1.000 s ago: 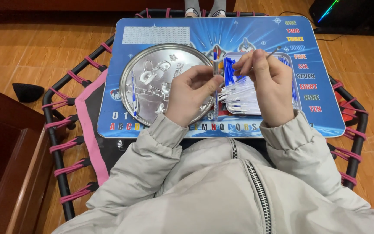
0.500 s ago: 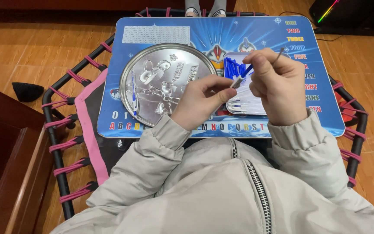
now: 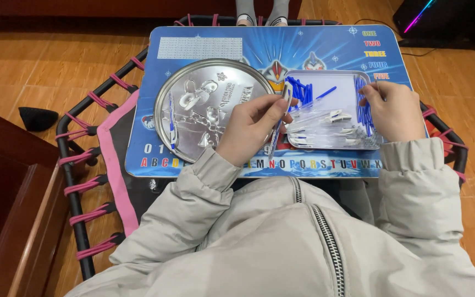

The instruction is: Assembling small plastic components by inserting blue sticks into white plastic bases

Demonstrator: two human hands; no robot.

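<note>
My left hand holds a clear pen with a blue refill upright over the gap between the two trays. My right hand rests at the right side of the rectangular metal tray, and its fingertips pinch the top of a bundle of blue refills. More blue refills lie at the tray's far left, and several clear pen barrels lie in its middle. A round metal tray on the left holds one finished pen.
Both trays sit on a blue printed lap desk, which rests on a small trampoline with a black frame and pink straps. A black object lies on the wooden floor. Someone's socked feet stand beyond the desk. Dark wooden furniture is at my left.
My hands were together on the pen; they have separated. The right hand moved right to the refill bundle in the rectangular tray, while the left hand keeps the pen.
</note>
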